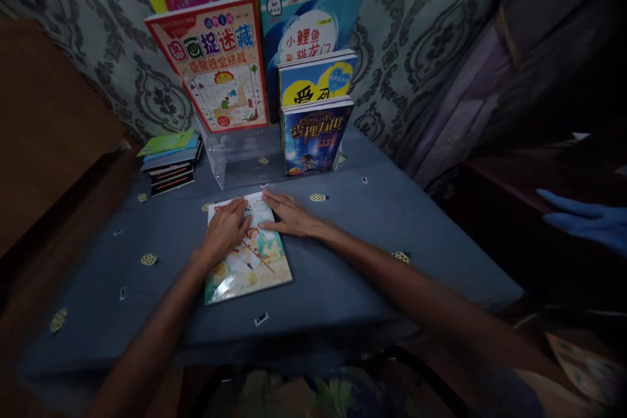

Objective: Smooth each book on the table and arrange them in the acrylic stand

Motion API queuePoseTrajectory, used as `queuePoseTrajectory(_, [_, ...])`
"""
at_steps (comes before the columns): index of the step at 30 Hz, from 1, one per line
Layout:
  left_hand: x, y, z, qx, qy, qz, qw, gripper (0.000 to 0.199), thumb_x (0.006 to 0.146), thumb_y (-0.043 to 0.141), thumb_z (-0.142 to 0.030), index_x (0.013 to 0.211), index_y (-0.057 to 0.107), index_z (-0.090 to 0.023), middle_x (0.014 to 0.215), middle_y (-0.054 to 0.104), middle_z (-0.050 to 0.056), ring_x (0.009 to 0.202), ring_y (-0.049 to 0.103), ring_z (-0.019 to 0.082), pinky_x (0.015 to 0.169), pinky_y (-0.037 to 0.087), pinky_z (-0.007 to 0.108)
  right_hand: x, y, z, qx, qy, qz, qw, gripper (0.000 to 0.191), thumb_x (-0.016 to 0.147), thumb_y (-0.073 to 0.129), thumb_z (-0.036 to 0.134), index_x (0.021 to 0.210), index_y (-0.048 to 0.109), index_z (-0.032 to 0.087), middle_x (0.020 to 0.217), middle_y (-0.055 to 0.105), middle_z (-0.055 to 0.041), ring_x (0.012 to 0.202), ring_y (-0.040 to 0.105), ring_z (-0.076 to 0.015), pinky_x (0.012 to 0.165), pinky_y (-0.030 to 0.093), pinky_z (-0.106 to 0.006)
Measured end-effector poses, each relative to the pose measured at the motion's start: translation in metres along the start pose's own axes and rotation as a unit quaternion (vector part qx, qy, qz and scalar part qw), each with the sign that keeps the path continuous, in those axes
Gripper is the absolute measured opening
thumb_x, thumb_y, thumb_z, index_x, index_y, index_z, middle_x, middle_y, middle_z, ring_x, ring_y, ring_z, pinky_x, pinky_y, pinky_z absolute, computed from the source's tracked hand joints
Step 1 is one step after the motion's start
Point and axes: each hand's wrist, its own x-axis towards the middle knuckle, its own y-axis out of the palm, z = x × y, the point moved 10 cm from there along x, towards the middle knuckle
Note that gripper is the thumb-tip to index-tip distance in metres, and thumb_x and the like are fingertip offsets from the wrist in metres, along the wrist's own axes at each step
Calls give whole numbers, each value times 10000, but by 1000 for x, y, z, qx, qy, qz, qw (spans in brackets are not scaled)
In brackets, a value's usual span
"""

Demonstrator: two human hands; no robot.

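Observation:
A children's book (259, 264) with a pale, illustrated cover lies flat on the cloth-covered table (343, 274). My left hand (228, 228) rests flat on the upper left of the cover, its fingers stretched toward the top edge. Along the upper right side of the same book lies my right hand (291, 217), fingers extended and thumb apart on the cover. Both hands touch the book, and neither is wrapped round it. Part of the title is hidden under my left hand.
Behind the book, a clear display stand (240, 153) holds several upright books, including a red-bordered picture book (228, 88) and a dark blue book (316, 140). A stack of thin books (171, 160) lies at the back left. A blue glove-like hand shape (588, 215) shows at right.

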Motion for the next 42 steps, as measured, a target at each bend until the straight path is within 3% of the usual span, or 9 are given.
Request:
queuePoseTrajectory(3, [-15, -9, 23, 25, -51, 13, 998, 412, 992, 421, -309, 1336, 568, -135, 1436, 569, 168, 1365, 510, 301, 1121, 427, 464, 1, -1, -3, 11, -3, -7, 1000, 922, 896, 451, 750, 1569, 292, 141, 1643, 256, -181, 1520, 252, -316, 1241, 196, -509])
queuePoseTrajectory(6, [-29, -13, 44, 35, -104, 32, 993, 415, 1007, 396, -320, 1344, 560, -140, 1482, 529, 156, 1366, 511, 302, 1084, 466, 451, 3, -1, -5, 13, 0, -3, 1000, 960, 872, 487, 760, 1561, 306, 117, 1637, 253, -204, 1515, 260, -331, 1229, 216, -512])
queuePoseTrajectory(9, [-36, -13, 53, 31, -124, 32, 991, 428, 1017, 372, -330, 1368, 540, -149, 1508, 505, 139, 1370, 509, 295, 1087, 467, 450, 5, -1, -6, 14, 6, 4, 1000, 992, 856, 496, 775, 1554, 313, 94, 1633, 246, -224, 1512, 265, -342, 1220, 223, -524])
queuePoseTrajectory(20, [-39, -6, 54, -7, -91, -42, 995, 414, 1000, 371, -282, 1342, 548, -132, 1464, 543, 171, 1385, 493, 291, 1135, 424, 482, -7, 4, 4, 5, 3, 10, 1000, 931, 920, 393, 743, 1569, 268, 88, 1642, 218, -221, 1530, 212, -327, 1239, 160, -556])
queuePoseTrajectory(29, [-40, -2, 58, -8, -105, -48, 993, 425, 1005, 362, -285, 1347, 554, -122, 1478, 533, 162, 1397, 478, 271, 1139, 412, 460, -36, 9, 28, -12, -9, 31, 999, 905, 949, 417, 678, 1558, 262, 27, 1635, 213, -249, 1538, 190, -310, 1252, 164, -526])
queuePoseTrajectory(36, [-41, -2, 58, -15, -105, -50, 993, 434, 1008, 349, -281, 1350, 555, -111, 1472, 534, 177, 1399, 472, 280, 1142, 402, 471, -60, 12, 44, 2, -7, 26, 1000, 974, 897, 468, 737, 1582, 231, 86, 1642, 202, -221, 1536, 181, -326, 1255, 167, -544])
queuePoseTrajectory(39, [-41, -1, 58, -17, -109, -48, 993, 428, 1008, 353, -279, 1354, 556, -128, 1468, 545, 156, 1403, 468, 261, 1156, 388, 448, -70, 15, 49, 1, -4, 42, 999, 953, 915, 482, 697, 1584, 219, 71, 1645, 180, -221, 1539, 168, -319, 1264, 156, -523])
queuePoseTrajectory(42, [-41, 0, 59, -23, -110, -49, 992, 433, 1003, 359, -276, 1356, 555, -119, 1466, 544, 164, 1405, 464, 271, 1159, 383, 459, -79, 16, 54, 7, -12, 40, 999, 916, 930, 504, 652, 1606, 163, 135, 1657, 162, -177, 1537, 177, -318, 1263, 167, -535])
